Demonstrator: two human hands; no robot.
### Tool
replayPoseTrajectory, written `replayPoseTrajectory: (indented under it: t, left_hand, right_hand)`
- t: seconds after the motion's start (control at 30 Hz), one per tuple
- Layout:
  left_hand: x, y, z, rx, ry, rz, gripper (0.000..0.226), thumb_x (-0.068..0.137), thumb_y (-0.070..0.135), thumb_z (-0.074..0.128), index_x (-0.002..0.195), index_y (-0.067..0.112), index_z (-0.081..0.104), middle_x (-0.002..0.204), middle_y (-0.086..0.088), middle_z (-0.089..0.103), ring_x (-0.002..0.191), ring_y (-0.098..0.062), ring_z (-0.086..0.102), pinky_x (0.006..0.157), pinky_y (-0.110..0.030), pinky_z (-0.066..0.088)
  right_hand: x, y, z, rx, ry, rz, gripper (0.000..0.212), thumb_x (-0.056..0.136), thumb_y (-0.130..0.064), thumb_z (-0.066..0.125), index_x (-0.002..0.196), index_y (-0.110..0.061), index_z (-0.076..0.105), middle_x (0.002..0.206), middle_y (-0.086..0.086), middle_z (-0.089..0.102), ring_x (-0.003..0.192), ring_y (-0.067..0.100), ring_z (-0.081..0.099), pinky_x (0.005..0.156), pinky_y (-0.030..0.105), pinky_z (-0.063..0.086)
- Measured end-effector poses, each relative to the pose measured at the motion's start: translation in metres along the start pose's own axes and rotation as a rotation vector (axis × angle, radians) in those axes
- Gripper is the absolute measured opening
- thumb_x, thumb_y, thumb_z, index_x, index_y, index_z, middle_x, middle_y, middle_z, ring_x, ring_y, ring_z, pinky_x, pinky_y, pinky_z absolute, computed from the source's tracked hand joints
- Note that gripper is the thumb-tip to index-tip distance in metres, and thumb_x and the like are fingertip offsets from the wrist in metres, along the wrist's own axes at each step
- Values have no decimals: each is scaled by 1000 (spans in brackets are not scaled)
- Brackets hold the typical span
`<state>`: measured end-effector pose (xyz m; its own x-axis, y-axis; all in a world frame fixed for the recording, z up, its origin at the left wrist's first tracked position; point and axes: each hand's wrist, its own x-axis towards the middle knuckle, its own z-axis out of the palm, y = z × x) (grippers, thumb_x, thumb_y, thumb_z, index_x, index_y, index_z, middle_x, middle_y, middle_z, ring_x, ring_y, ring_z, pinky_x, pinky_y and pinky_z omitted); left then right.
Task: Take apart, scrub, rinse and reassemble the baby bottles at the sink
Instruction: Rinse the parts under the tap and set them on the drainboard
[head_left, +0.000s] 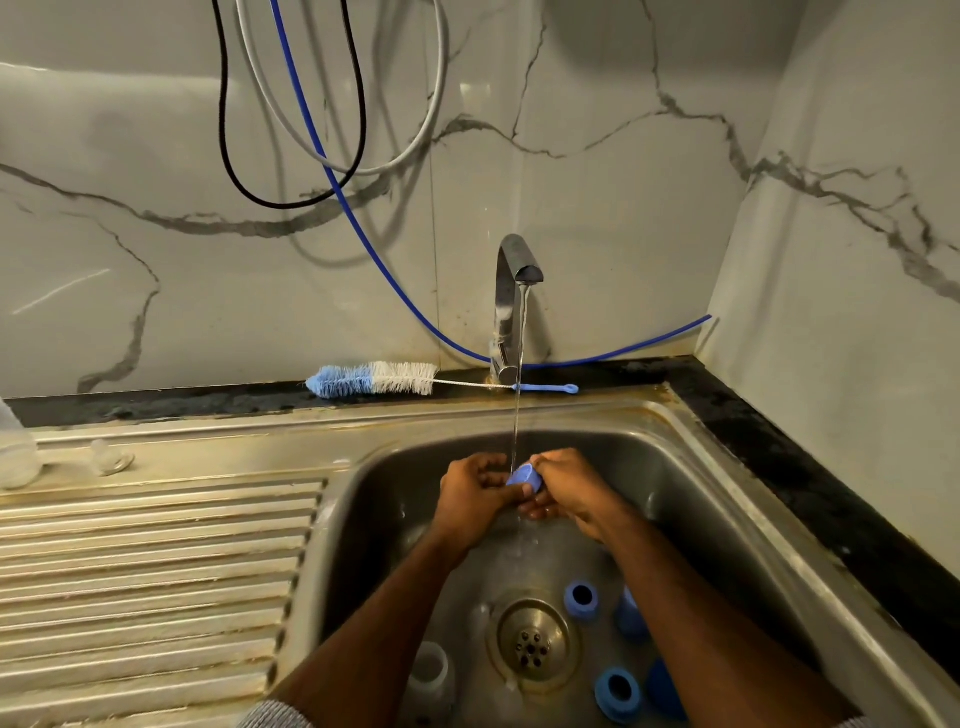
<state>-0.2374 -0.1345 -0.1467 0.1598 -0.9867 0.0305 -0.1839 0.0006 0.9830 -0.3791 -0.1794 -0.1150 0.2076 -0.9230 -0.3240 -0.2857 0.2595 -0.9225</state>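
Both hands are over the steel sink basin (701, 499), under the running stream from the tap (511, 291). My right hand (563, 488) grips a small blue bottle cap (524, 477), and the fingers of my left hand (475, 491) curl against its left side. Water falls onto the cap. On the basin floor lie two blue screw rings (582, 600) (618, 693), other blue parts (631, 616) partly hidden by my right forearm, and a clear bottle body (431, 675) near the drain (532, 642).
A blue and white bottle brush (379, 378) lies on the ledge behind the sink. On the ribbed drainboard (156, 571) stand a clear teat (106, 457) and a clear bottle (15, 452) at the far left. Hoses (343, 197) hang on the marble wall.
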Motion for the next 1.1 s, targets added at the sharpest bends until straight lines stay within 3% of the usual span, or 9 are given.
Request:
replayPoseTrajectory:
  t: [0.1,0.27,0.4,0.57,0.63,0.73,0.83,0.93,1.1]
  left_hand:
    - [-2,2,0,54,-32,12,48,76,17,88,119,13,66,97,-4,76,87,-13,75,83,-35,63]
    - [-3,3,-2,47,-58,9,34,79,14,85,110,17,69,96,-2,77,86,-12,75,79,-28,61]
    - [-1,1,-3,34,-15,-35,27,80,15,85,104,16,73,89,-3,78,81,-17,76,71,-28,61]
    - [3,-2,-3,2,107,-123,12,83,17,83,90,9,76,72,-9,75,57,-12,63,52,-26,51]
    - [3,-3,-2,-25,74,-144,9,90,11,76,89,2,75,74,-19,73,55,-17,62,53,-27,52]
    - [3,-3,0,-75,25,-149,5,92,1,70,94,0,74,81,-25,73,61,-21,64,63,-33,58]
    - [2,-3,0,-94,4,-127,14,90,-4,69,101,3,74,85,-21,75,68,-22,66,72,-36,59]
    - [3,-3,0,-105,33,-84,26,87,-5,71,108,10,74,86,-11,78,78,-25,72,78,-40,61]
    - [4,-1,-5,-97,116,-10,37,84,-7,71,115,13,75,93,-2,79,89,-21,75,81,-37,62]
  right_hand:
    - [1,3,0,-49,13,16,33,108,-24,37,108,-2,62,77,19,70,59,24,68,58,32,58]
    - [1,5,1,-82,15,-72,28,107,-32,45,110,-8,60,89,16,71,63,19,67,59,31,59]
    - [2,3,4,41,2,-87,21,106,-20,44,110,-9,62,102,16,69,75,22,68,66,35,60]
    - [2,-1,7,284,-35,-114,25,105,-2,40,117,-11,60,106,10,68,88,20,67,74,28,57]
    - [3,0,7,277,-41,-118,31,103,2,39,123,-10,60,109,9,67,95,21,67,82,30,55]
    - [5,2,6,234,-48,-134,39,99,10,40,126,-8,60,107,3,67,98,17,65,82,27,55]
    - [10,5,7,195,-49,-157,43,97,14,42,125,-11,62,116,6,67,108,20,65,86,31,58]
    - [15,9,8,184,-37,-169,47,95,14,45,112,-24,66,121,7,68,113,23,65,97,42,56]
    - [14,14,11,42,-44,-247,49,92,9,56,118,-33,61,123,0,67,114,18,65,97,40,56]
